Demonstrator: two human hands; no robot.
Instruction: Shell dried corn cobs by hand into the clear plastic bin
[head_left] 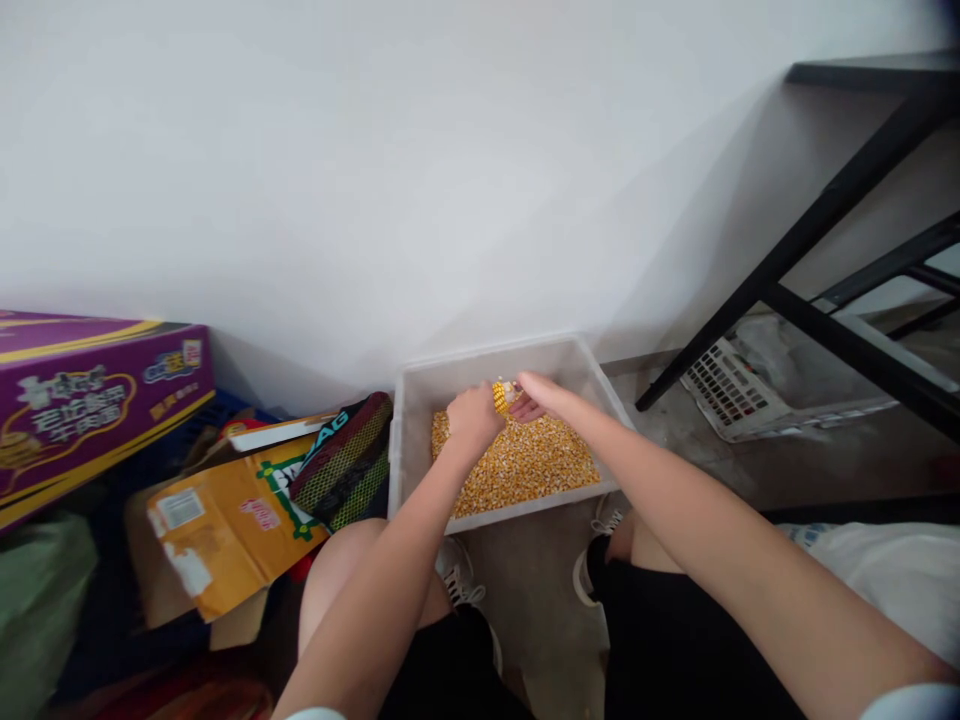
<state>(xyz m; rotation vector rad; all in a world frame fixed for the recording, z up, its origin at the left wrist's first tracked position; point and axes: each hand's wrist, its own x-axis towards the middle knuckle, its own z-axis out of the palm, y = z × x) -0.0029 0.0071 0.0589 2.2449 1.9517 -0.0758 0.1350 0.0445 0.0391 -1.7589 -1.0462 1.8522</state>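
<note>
Just above a bed of loose corn kernels (525,465), the left hand (474,420) is gripping a short corn cob (500,399), its fingers closed around the near end. The right hand (534,398) is reaching in from the other side and meeting the cob's far end, but whether it is closed on the cob or only touching it, I cannot tell. The cob is hanging between both hands, inside a clear plastic bin (487,352). It looks stiff and fairly light, and its knobbly rows are likely offering good purchase, though dry kernels may be loosening under pressure. A full wrap around its body seems the surest hold.

Behind the grip, the bin's far rim is sitting close, with a white wall rising beyond it. Below the grip, the kernels are spreading across the bin's floor, leaving bare plastic along its sides. Left of the grip, a mesh bag (345,460) and flattened cardboard (232,530) are crowding the bin's wall. Right of the grip, the bin's side is giving way to bare concrete floor (660,440), offering the most open room for moving.
</note>
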